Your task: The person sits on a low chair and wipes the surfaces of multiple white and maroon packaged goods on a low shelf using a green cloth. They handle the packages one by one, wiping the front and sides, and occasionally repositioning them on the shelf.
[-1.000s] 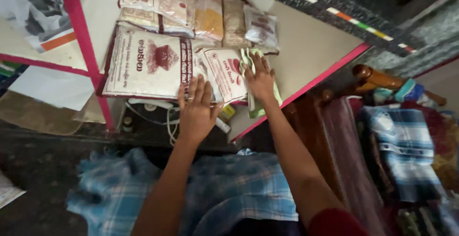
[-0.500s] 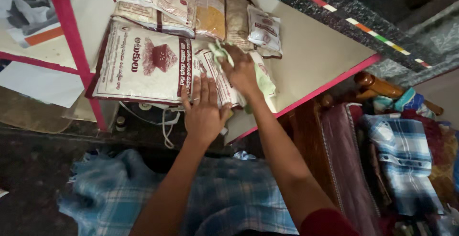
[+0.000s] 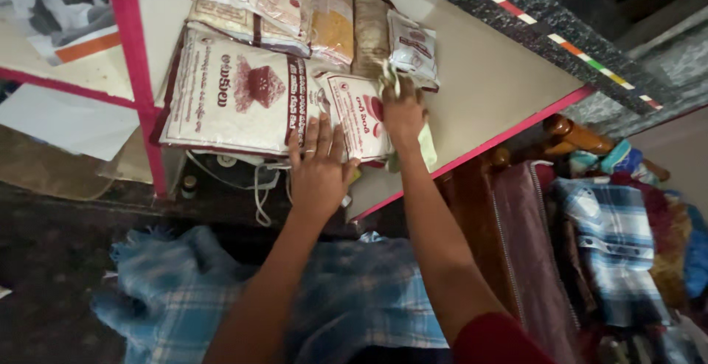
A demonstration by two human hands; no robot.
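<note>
Pressing two hands, seven packets

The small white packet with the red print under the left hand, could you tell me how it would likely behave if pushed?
The small white packet looks soft and creased, so probably floppy. It lies flat on the shelf, so it should slide, not roll.

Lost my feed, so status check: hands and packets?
Left hand flat on small white-and-red packet. Right hand gripping pale green cloth. Large white sack alongside, touching.
</note>
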